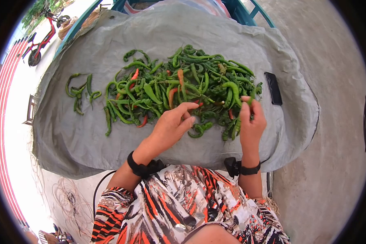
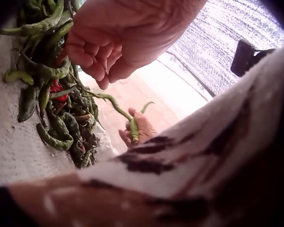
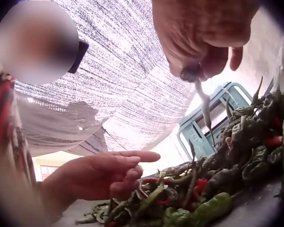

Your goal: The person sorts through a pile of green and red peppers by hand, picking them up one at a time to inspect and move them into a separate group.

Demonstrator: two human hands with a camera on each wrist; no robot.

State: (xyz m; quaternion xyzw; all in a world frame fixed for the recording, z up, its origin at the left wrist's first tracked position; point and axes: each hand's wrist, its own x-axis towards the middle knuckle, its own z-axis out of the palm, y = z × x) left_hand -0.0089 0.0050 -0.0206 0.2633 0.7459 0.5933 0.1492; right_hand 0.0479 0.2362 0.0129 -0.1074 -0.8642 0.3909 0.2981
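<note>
Green chili peppers, with some red ones among them, form a wide pile (image 1: 162, 89) on a grey cloth (image 1: 110, 150). My right hand (image 1: 252, 124) is at the pile's right edge, pinching a green chili pepper (image 2: 134, 130) between thumb and fingers. In the right wrist view, a thin pepper end (image 3: 206, 111) hangs below that hand. My left hand (image 1: 168, 127) hovers at the pile's near edge, index finger stretched out and the other fingers loosely bent. Nothing shows between its thumb and fingers. A curled pepper (image 1: 200, 129) lies just beyond its thumb.
A black phone (image 1: 273, 88) lies on the cloth right of the pile. Several peppers (image 1: 80, 91) lie apart at the left. Beneath the cloth is a teal metal frame (image 1: 264, 14). A red bike (image 1: 49, 34) stands at the far left, and loose cord (image 1: 71, 199) lies on the ground.
</note>
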